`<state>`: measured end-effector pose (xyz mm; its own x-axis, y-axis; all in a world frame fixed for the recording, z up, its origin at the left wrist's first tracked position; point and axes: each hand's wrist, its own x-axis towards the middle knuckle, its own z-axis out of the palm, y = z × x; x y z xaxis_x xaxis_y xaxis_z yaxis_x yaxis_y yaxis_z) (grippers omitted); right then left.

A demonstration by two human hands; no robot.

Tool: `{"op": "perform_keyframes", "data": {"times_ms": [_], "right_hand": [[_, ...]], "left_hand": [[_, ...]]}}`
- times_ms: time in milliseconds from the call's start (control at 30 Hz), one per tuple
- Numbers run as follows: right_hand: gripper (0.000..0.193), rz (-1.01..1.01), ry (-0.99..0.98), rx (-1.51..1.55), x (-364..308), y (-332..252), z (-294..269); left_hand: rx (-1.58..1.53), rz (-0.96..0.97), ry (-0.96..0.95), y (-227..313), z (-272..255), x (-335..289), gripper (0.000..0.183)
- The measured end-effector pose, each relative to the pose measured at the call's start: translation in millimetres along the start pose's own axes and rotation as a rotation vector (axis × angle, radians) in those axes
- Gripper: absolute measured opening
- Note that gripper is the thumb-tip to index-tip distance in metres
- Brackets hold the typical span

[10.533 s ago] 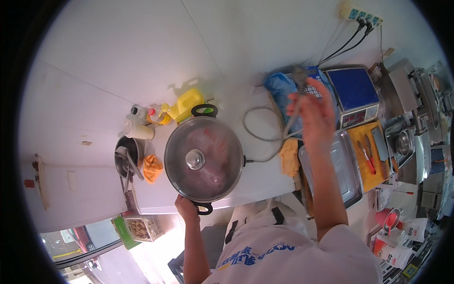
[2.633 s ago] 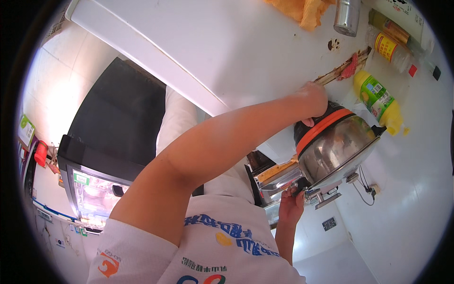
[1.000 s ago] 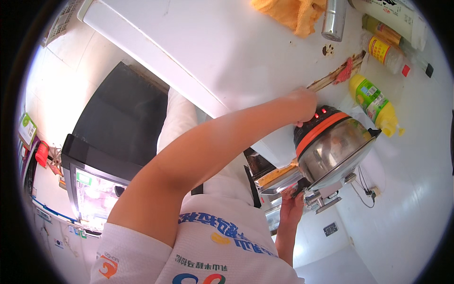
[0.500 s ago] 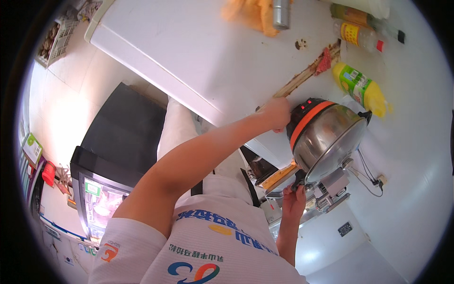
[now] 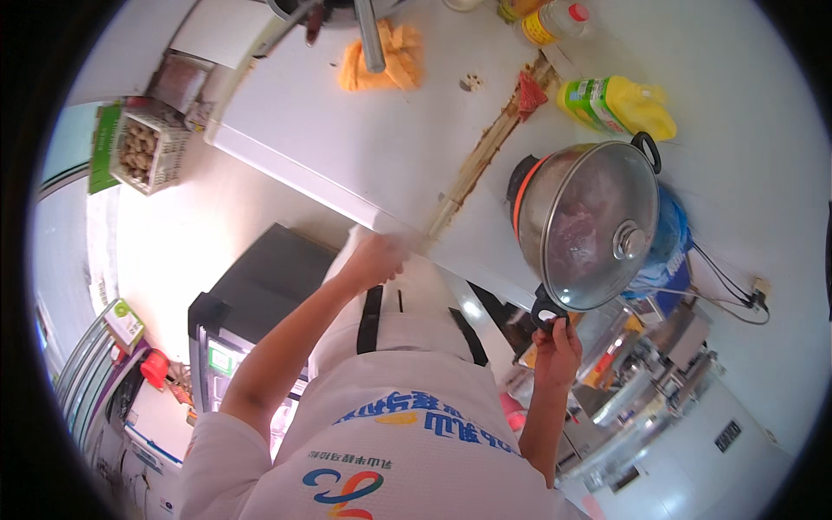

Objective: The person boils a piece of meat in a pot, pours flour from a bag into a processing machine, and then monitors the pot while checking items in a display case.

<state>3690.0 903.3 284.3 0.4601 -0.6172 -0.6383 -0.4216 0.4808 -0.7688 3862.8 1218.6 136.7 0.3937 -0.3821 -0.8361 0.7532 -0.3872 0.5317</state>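
An electric pot [image 5: 533, 199] with a steel body, an orange band and a black base stands on the white worktop toward the right. A glass lid [image 5: 598, 221] with a round knob covers it, and something reddish shows dimly through the glass. My right hand [image 5: 557, 347] is closed on the black side handle [image 5: 548, 310] at the pot's near side. Beside the counter's front edge, in front of my waist, my left hand [image 5: 377, 260] is apart from the pot; motion blurs its fingers, and no held thing can be made out.
On the worktop [image 5: 347, 156] lie an orange cloth [image 5: 381, 61], a red cloth [image 5: 530, 95], a yellow bottle [image 5: 607, 106] and a clear bottle [image 5: 555, 22]. A dark cabinet [image 5: 269, 269] stands left of me. Cables [image 5: 724, 282] run to a wall socket at right.
My left hand has left the pot's base and moved back toward my waist. My right hand still holds the handle. The view has shifted, showing more of the lid and the crate at left.
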Motion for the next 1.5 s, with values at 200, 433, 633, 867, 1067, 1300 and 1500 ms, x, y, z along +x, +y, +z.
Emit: {"op": "perform_keyframes", "data": {"times_ms": [200,433,633,867,1067,1300,1500], "right_hand": [[0.018,-0.061,-0.066,0.005,7,5,-9],[0.022,-0.109,-0.108,0.042,16,11,-29],[0.046,0.358,-0.429,0.352,19,70,-67],[0.033,-0.263,-0.618,-0.457,-7,61,105],[0.053,-1.481,-0.259,-1.240,28,68,321],[0.056,-1.295,0.122,-1.455,178,116,405],[0.049,-0.933,0.091,-1.406,151,110,428]], "left_hand": [[0.119,-0.065,0.315,-61,-29,-57,0.020],[0.239,-0.081,0.716,-174,-53,-85,0.023],[0.229,-0.053,0.953,-225,-69,-103,0.020],[0.073,-0.123,0.976,-232,-149,-91,0.026],[0.146,-0.009,0.838,-244,-262,-96,0.026],[0.038,-0.001,0.920,-234,-382,-146,0.026],[0.044,-0.047,0.846,-239,-405,-173,0.027]]}}
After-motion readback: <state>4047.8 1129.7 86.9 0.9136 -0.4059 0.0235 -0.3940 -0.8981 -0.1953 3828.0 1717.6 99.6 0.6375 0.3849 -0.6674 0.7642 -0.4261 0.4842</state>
